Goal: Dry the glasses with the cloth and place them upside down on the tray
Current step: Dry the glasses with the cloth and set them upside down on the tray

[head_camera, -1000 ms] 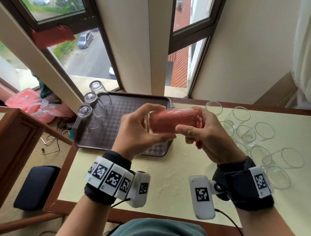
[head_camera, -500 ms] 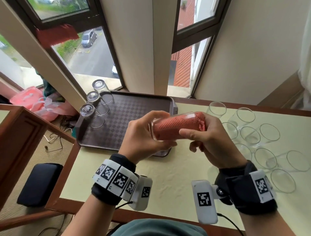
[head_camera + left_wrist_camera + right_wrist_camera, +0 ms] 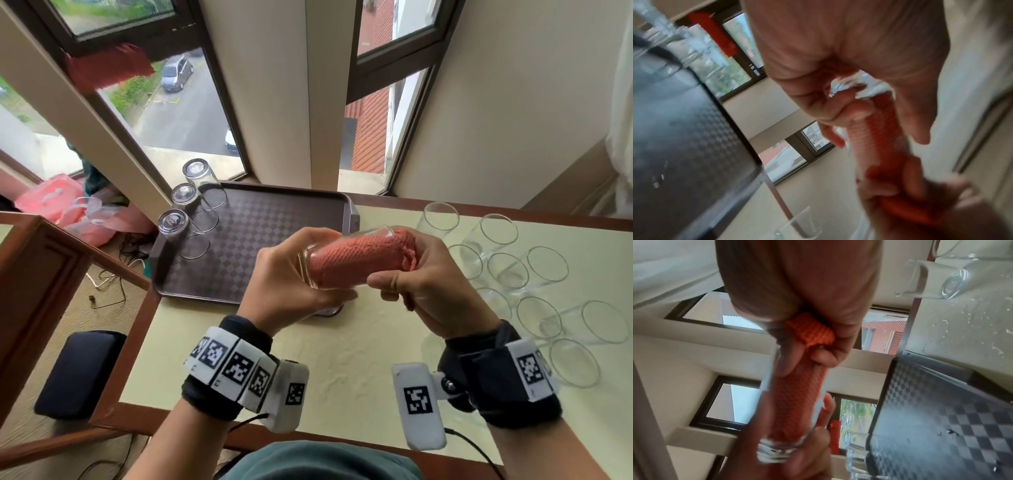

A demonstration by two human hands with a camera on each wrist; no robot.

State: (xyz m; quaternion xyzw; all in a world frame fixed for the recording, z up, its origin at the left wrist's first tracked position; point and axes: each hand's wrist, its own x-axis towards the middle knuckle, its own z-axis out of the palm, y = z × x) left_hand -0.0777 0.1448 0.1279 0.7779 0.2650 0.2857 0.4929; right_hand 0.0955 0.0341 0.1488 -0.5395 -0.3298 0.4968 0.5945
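Both hands' grips clamp a clear cylindrical glass (image 3: 310, 265) stuffed with ribbed pink cloth (image 3: 363, 258).

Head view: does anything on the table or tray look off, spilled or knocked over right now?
Mostly in order. Three glasses stand upside down along the tray's left edge. One clear glass among the undried group at the right lies on its side. The right wrist view shows water droplets on the table.
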